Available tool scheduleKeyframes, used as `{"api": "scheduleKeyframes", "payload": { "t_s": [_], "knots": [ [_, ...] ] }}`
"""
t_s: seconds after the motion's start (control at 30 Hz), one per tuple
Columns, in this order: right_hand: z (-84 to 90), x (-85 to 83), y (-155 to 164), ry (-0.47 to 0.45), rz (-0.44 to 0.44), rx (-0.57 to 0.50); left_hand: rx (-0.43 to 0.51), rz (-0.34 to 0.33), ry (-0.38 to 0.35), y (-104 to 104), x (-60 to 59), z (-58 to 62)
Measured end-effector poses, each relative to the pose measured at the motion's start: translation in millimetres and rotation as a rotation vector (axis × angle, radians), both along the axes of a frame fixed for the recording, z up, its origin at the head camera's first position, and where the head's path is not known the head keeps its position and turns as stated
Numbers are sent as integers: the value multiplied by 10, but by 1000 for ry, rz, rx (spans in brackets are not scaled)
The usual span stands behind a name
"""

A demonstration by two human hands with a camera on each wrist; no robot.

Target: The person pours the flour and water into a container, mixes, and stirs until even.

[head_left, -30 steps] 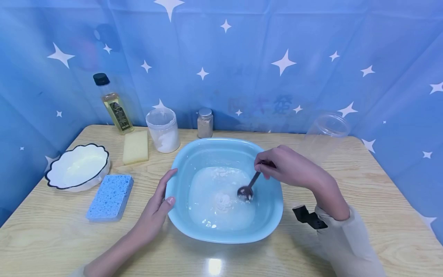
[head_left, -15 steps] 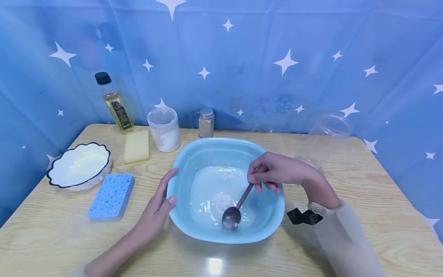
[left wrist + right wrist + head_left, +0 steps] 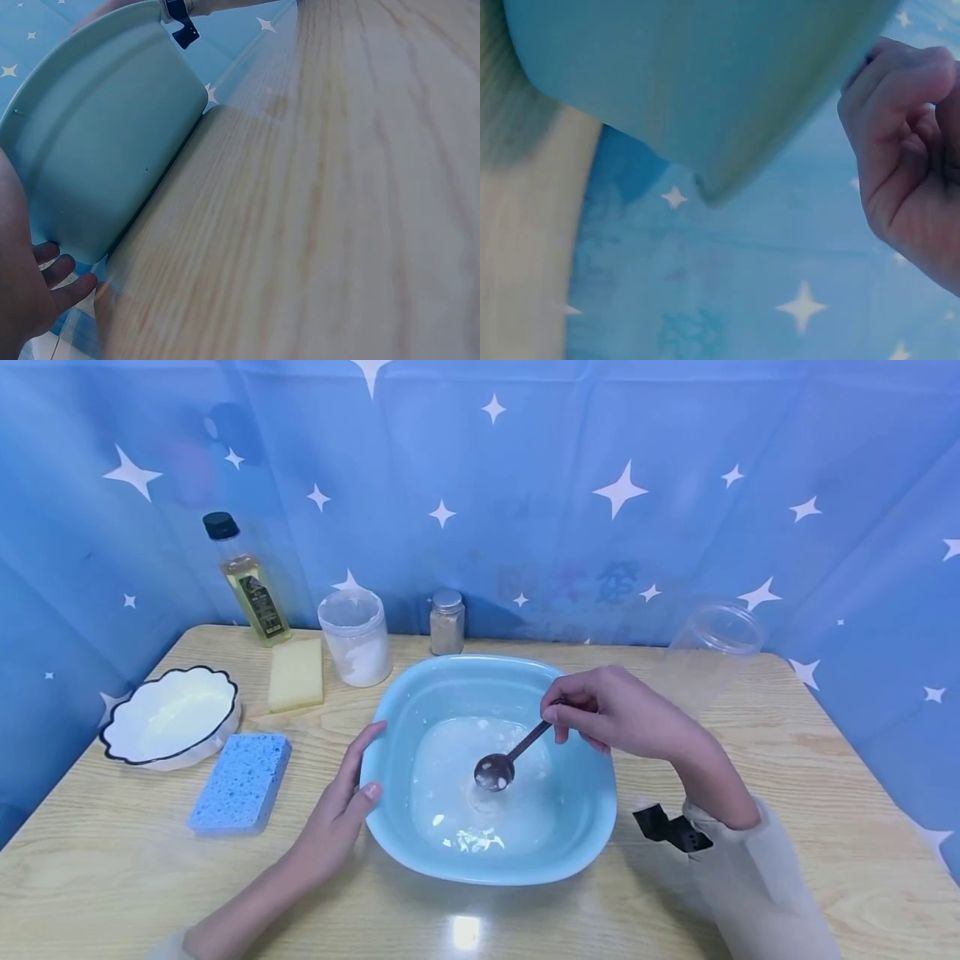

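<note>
A light blue basin (image 3: 491, 870) holds cloudy whitish liquid with small white bits. My left hand (image 3: 334, 818) holds its left side, thumb and index finger at the rim. The left wrist view shows other fingers (image 3: 66, 279) of that hand against the outer wall. My right hand (image 3: 617, 714) pinches the handle of a dark brown spoon (image 3: 495, 772) above the basin's right side. The spoon's bowl is at the liquid near the middle, with white bits in it. In the right wrist view, the curled right hand (image 3: 907, 127) is seen, but the spoon is hidden.
Left of the basin are a blue sponge (image 3: 242, 783), a white scalloped bowl (image 3: 171, 718) and a pale yellow sponge (image 3: 296, 675). Behind stand an oil bottle (image 3: 258, 602), a tub of white powder (image 3: 356, 643) and a small lidded jar (image 3: 447, 625). A clear container (image 3: 708, 643) stands back right.
My right hand has swept the spoon from the right of the liquid to the near side, then back up to the middle. My left hand stays on the basin.
</note>
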State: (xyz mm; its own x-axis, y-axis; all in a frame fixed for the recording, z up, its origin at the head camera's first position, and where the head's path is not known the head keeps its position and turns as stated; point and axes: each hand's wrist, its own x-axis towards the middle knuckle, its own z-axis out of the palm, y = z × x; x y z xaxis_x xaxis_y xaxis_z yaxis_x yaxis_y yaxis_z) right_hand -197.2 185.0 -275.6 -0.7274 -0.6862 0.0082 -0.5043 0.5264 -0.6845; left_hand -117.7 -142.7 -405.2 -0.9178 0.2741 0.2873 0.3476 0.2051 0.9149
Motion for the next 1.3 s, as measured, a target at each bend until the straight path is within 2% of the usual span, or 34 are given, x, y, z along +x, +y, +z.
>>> {"api": "scheduleKeyframes", "payload": {
  "t_s": [0.1,0.2,0.43,0.57,0.73,0.83,0.97,1.07,1.2,1.3],
  "knots": [
    [54,57,-8,140,-2,13,0,3,3,0,-4,3],
    [91,89,2,220,-5,16,1,3,12,3,-10,3],
    [120,104,45,261,-55,68,0,2,9,7,-7,-3],
    [87,74,35,246,-28,141,4,-1,1,5,-3,-3],
    [11,-10,61,145,36,183,0,-1,1,4,-1,4],
    [-46,-67,90,-11,55,183,-7,0,1,4,-2,13],
    [-130,-139,80,-269,86,157,-6,2,-7,3,4,15],
    [-171,-179,73,-379,113,108,-2,2,-13,3,7,13],
    [-199,-217,104,-447,103,31,0,1,-13,3,6,10],
    [-191,-233,114,-440,73,-29,0,0,-10,-2,2,5]
  ]
}}
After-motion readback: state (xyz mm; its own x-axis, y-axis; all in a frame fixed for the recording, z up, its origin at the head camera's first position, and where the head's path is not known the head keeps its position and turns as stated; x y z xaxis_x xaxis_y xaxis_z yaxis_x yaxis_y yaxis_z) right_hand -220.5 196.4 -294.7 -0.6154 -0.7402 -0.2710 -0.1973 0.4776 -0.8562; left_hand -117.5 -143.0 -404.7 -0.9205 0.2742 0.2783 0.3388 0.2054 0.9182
